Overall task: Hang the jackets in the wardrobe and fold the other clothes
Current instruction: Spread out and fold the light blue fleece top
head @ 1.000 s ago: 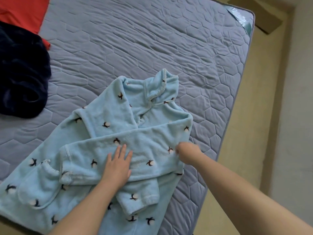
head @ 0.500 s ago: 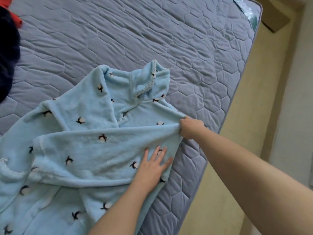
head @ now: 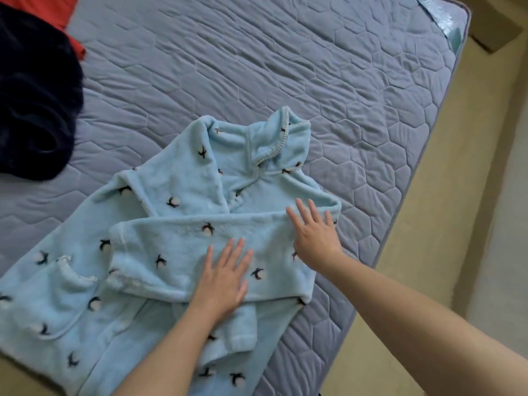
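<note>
Fleece, pale blue, dotted all over with little dark-and-white motifs: that's the robe (head: pixel 185 181). It lies flat on the near right part of a grey quilted mattress (head: pixel 257 67). The collar (head: pixel 274 144) points toward the far side, and the lower part runs off toward the near left corner of the view. One sleeve (head: pixel 177 247) is folded straight across the chest, right to left. A cuff (head: pixel 237 332) pokes out from under it, right by the left wrist. There's a pocket (head: pixel 57 298) with a frilly trim on the near left part of the robe.

The left hand (head: pixel 225 277) is palm down on the crossed sleeve, about in the middle, fingers straight and a bit spread. It's just pressing, not grabbing anything. The right hand (head: pixel 317 235) does the same at the sleeve's right end, where it bends at the shoulder close to the mattress edge. Its fingers are splayed flat on the fabric with no pinch or curl. The two hands are near each other but not touching.

Over on the far left of the mattress there's a navy heap (head: pixel 31 104) of something soft, well apart from the robe. A red cloth (head: pixel 61 10) peeks out just behind it and touches it. A beige floor (head: pixel 445 224) runs along the right side of the mattress.
</note>
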Tool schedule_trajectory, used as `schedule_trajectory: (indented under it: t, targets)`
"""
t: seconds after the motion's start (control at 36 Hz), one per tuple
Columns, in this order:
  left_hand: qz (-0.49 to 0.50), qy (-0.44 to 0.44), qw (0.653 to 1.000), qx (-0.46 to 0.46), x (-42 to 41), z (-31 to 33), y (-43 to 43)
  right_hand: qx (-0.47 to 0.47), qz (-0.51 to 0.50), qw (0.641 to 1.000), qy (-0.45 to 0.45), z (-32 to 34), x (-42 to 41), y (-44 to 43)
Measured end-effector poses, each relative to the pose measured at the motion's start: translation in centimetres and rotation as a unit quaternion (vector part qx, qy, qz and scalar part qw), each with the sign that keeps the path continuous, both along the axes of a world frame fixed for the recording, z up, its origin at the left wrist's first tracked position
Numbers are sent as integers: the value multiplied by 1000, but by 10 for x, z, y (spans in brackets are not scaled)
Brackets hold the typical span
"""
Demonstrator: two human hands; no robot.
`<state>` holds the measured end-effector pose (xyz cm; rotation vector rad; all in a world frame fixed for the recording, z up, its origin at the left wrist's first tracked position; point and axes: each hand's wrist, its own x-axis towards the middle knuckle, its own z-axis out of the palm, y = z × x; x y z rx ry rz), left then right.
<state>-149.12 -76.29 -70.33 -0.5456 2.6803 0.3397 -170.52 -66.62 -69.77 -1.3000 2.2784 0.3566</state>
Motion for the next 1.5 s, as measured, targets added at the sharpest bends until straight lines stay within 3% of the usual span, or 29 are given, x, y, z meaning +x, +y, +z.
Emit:
schedule_trajectory:
  t: [0.14, 0.28, 0.47, 0.64, 0.72, 0.83, 1.11, 1.28, 1.42, 1.5]
  targets:
    - [137, -116, 982, -60, 73, -5, -75, -11, 14, 996, -82, -1, 75, -26]
    - [170, -185, 968, -12, 126, -1, -112, 43, 21, 987, -150, -12, 152, -49]
    - [137, -188, 972, 46, 165, 4, -126, 81, -95, 983, -136, -7, 208, -53]
    - [121, -197, 973, 4, 204, 14, -156, 110, -160, 968, -157, 15, 253, -35]
    - [47, -244, 968, -24, 224, 14, -184, 133, -171, 962, -169, 20, 278, -32]
    - [-33, -220, 973, -65, 235, 13, -207, 115, -196, 963, -147, 19, 306, -31]
    - [-41, -189, 981, -23, 258, 16, -192, 116, -222, 955, -161, 16, 358, -27]
    - [-86, -203, 975, -27, 284, 18, -178, 111, -232, 960, -112, 17, 394, -14]
    - [-129, -220, 967, -25, 316, 22, -172, 153, -274, 938, -151, 21, 434, 8]
    - [-130, -207, 970, -18, 336, 24, -170, 130, -305, 929, -166, 22, 458, 26]
